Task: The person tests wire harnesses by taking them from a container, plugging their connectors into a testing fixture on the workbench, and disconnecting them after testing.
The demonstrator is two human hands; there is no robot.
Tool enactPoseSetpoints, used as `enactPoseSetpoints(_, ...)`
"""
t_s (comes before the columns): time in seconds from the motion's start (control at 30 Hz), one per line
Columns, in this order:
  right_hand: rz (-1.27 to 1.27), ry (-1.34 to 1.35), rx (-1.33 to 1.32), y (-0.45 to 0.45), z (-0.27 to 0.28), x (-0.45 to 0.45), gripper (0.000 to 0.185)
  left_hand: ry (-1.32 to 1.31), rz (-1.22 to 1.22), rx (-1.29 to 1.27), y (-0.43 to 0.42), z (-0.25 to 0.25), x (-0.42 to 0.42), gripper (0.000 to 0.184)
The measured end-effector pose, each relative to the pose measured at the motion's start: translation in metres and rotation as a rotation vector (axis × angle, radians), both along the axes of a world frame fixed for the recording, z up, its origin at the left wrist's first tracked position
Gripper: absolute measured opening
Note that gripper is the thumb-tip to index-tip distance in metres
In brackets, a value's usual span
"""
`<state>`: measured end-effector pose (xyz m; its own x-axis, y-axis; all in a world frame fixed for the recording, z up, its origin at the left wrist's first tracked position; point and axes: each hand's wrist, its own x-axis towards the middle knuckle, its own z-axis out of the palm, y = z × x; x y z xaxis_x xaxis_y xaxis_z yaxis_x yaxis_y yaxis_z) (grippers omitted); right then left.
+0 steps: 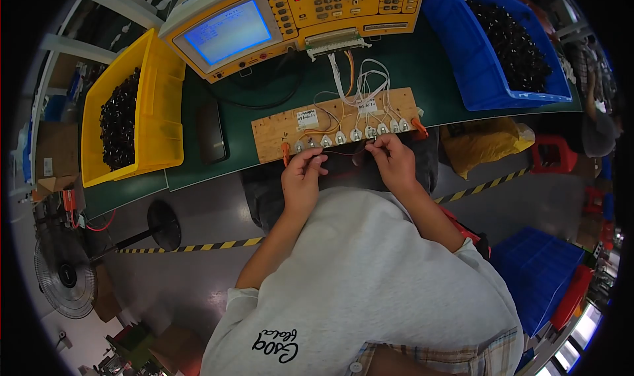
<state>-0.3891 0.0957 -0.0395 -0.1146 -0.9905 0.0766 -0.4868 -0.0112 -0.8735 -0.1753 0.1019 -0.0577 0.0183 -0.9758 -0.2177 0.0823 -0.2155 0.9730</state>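
Note:
A thin dark wire (343, 154) runs low between my two hands along the front edge of a wooden board (267, 141). My left hand (304, 180) is closed in a pinch at the wire's left end, near the board's left metal contacts. At the other end my right hand (395, 162) pinches the wire just below the right-hand contacts. The fingers partly hide both ends. A row of white-based metal contacts (341, 137) lines the board, with white and orange leads (337, 78) rising to a yellow tester (309, 26). Orange clamps (286, 152) sit at the board's ends.
The tester has a lit blue screen (229, 32). A yellow bin (158, 112) of dark small parts stands left, a blue bin (475, 88) of similar parts right. A dark phone-like slab (212, 135) lies beside the yellow bin. A fan (66, 275) is at lower left.

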Motion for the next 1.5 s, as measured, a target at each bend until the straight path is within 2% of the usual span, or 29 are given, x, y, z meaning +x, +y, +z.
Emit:
enactPoseSetpoints(0.5, 0.022, -0.029, -0.074, 0.001, -0.012, -0.001, 0.013, 0.006, 0.002, 0.0, 0.001, -0.001, -0.001, 0.019)
enactPoseSetpoints(0.7, 0.022, -0.024, 0.011, 0.003, -0.008, -0.002, 0.014, 0.014, 0.006, -0.007, 0.0, 0.0, -0.001, 0.019)
enactPoseSetpoints(0.97, 0.059, -0.063, -0.091, 0.005, -0.017, 0.001, 0.011, 0.031, 0.012, 0.011, 0.0, -0.001, -0.001, 0.019)
enactPoseSetpoints(1.07, 0.03, -0.109, 0.009, 0.003, -0.008, 0.003, 0.011, 0.032, 0.006, 0.017, 0.0, 0.001, -0.001, 0.019)
enactPoseSetpoints(1.3, 0.087, -0.093, -0.045, 0.002, -0.015, 0.004, 0.011, 0.03, 0.01, 0.005, 0.0, -0.003, 0.0, 0.019)
enactPoseSetpoints(1.37, 0.06, -0.187, 0.022, 0.003, -0.011, 0.005, 0.011, 0.035, 0.011, -0.001, 0.001, -0.004, -0.001, 0.019)
enactPoseSetpoints(1.5, 0.036, -0.185, 0.063, 0.005, -0.009, 0.003, 0.01, 0.046, 0.01, -0.009, 0.0, -0.004, 0.0, 0.019)
